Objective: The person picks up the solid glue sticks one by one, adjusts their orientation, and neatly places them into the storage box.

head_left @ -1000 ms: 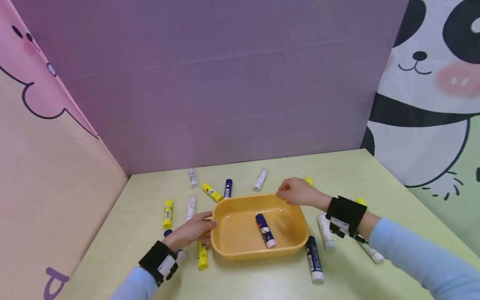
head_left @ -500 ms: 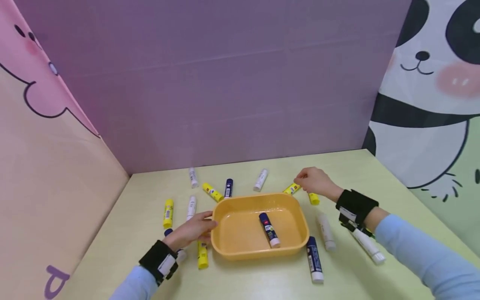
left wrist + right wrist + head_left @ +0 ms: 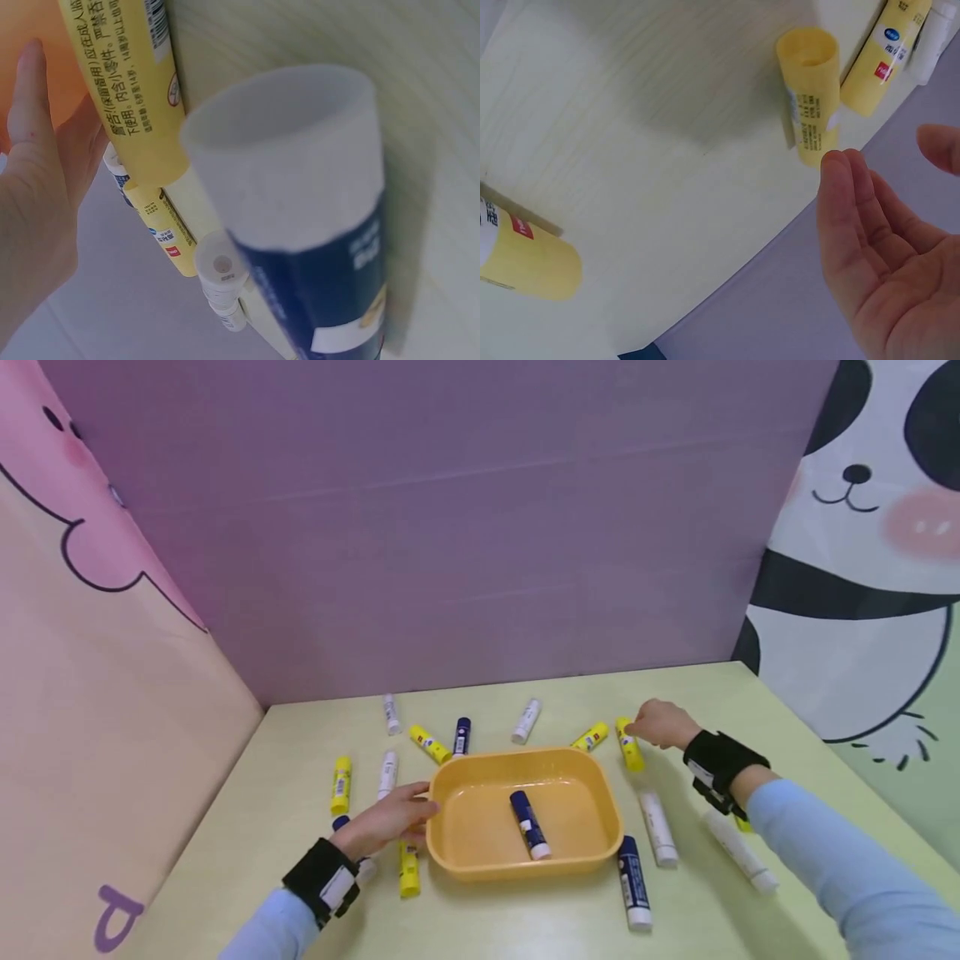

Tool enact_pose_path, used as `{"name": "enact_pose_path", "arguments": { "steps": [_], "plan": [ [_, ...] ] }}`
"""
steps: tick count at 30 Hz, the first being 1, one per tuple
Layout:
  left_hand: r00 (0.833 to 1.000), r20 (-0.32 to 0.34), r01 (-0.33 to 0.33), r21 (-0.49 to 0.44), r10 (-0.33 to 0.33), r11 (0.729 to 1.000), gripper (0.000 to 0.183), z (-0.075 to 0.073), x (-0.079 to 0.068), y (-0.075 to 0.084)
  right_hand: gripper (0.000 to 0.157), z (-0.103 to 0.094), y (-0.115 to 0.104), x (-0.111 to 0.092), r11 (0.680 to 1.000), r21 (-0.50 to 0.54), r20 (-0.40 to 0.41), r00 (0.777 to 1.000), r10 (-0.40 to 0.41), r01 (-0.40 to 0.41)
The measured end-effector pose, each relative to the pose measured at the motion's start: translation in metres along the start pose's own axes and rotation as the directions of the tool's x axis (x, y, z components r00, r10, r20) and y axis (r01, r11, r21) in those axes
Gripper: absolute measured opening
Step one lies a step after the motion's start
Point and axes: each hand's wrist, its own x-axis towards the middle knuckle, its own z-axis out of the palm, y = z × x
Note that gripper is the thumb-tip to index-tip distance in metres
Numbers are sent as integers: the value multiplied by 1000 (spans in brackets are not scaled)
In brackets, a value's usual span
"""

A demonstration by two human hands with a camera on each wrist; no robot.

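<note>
In the head view my left hand [image 3: 388,818] holds the left rim of an orange plastic tray [image 3: 525,870], its fingertips over the edge. One navy glue stick [image 3: 530,825] with a white end lies inside the tray. My right hand [image 3: 663,724] is beyond the tray's far right corner, fingertips beside a yellow glue stick [image 3: 630,746] on the table. From the right wrist view, the thumb and bent fingers stand apart with nothing between them. A yellow glue stick [image 3: 810,97] shows just past those fingertips.
Right of the tray lie a navy glue stick [image 3: 633,883] and two white ones, including one glue stick [image 3: 657,828] nearer it. Another yellow glue stick [image 3: 590,737] touches the tray's far side in view. Several more lie left and behind, near a purple back panel [image 3: 465,527].
My right hand has moved right, from above the tray's far rim to the yellow glue stick. The navy glue stick has rolled slightly inside the tray. My left hand stays at the rim.
</note>
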Motion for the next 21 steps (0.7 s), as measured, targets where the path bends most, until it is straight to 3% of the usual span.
{"name": "enact_pose_path", "arguments": {
  "steps": [13, 21],
  "plan": [
    [1000, 2, -17, -10, 17, 1000, 64, -1, -2, 2, 28, 8, 16, 30, 995, -36, 0, 996, 89, -89],
    [999, 26, -28, -24, 28, 999, 62, 0, 0, 0, 39, 15, 22, 35, 989, -23, -24, 989, 143, -144]
  ]
}}
